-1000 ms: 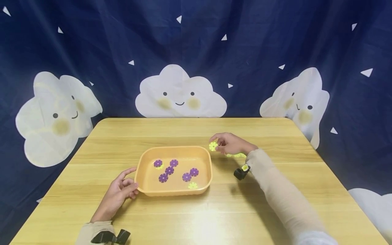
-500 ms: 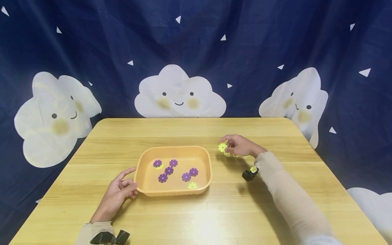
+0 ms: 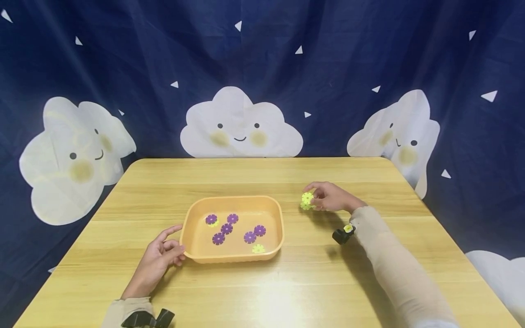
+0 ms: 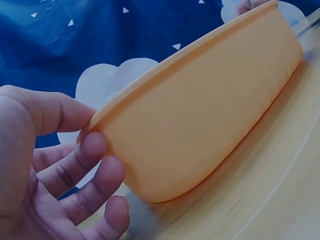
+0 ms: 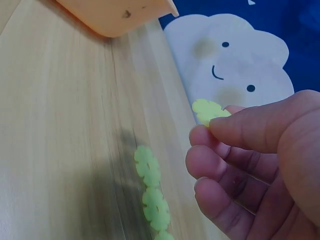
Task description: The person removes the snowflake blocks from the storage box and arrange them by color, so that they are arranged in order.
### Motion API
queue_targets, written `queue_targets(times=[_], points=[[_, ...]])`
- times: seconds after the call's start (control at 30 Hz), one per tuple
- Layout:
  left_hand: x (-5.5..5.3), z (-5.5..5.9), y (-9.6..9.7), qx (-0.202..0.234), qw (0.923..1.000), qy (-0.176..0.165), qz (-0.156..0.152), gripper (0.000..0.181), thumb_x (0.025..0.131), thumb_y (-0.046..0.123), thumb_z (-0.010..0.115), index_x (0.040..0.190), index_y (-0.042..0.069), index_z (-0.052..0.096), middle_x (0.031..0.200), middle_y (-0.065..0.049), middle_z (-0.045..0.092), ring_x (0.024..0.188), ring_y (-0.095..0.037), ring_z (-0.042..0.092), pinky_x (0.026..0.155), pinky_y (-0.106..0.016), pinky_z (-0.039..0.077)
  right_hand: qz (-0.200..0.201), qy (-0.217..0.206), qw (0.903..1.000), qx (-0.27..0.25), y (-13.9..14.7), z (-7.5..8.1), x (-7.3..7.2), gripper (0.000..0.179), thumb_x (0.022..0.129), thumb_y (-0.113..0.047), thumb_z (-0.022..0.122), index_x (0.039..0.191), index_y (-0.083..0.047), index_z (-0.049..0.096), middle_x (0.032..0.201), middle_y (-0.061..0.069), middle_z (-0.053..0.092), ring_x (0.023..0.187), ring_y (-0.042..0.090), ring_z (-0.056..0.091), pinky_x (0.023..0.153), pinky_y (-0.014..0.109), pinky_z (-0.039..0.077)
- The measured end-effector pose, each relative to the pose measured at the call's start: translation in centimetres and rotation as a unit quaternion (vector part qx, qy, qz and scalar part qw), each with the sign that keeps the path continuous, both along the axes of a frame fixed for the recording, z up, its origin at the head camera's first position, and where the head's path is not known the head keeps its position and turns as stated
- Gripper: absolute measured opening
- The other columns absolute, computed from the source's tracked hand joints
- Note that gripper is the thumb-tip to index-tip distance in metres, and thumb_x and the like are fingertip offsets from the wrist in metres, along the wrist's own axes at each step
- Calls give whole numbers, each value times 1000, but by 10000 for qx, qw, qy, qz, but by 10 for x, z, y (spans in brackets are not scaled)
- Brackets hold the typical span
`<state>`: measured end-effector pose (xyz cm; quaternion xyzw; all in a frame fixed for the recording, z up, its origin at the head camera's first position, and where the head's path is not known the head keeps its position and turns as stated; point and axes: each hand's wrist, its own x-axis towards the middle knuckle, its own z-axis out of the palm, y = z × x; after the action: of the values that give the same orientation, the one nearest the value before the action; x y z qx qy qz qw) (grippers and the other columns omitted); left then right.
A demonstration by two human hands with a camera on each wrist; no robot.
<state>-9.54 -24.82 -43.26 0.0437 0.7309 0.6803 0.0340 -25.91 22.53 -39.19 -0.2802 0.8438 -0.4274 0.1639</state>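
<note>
With thumb and fingers, my left hand (image 3: 157,257) grips the near left corner of an orange plastic tray (image 3: 231,258), its thumb on the rim (image 4: 150,77). Inside lie several purple snowflake building discs (image 3: 227,228) and a few yellow ones (image 3: 258,248). To the right of the tray, my right hand (image 3: 331,197) pinches a yellow snowflake disc (image 5: 207,111) between thumb and index finger, above the table. Below it, yellow snowflake discs (image 5: 156,207) lie in a row on the wood. The head view hides most of that row behind the right hand.
The wooden table (image 3: 262,177) has rounded far corners. Behind it hangs a dark blue curtain (image 3: 348,54) with clouds and small white triangles. Each wrist wears a black camera mount (image 3: 343,234). Light glares off the near part of the tabletop.
My right hand has moved to the right, away from the tray, still pinching the yellow disc, and is now over the row's left end. The left hand and tray have stayed put.
</note>
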Motion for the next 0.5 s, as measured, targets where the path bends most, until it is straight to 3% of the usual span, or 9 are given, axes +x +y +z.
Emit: queue_targets(times=[0.5], points=[[0,0,1,-10,10000,26,69,60,92,-1,60,144,-4,30,83,-7,63,69,-16,61,58,-28,55,-351,-194,9992,49,26,-4,3,35,92,7,57,126,9,51,80,21,61,63,29,57,60,43,52]])
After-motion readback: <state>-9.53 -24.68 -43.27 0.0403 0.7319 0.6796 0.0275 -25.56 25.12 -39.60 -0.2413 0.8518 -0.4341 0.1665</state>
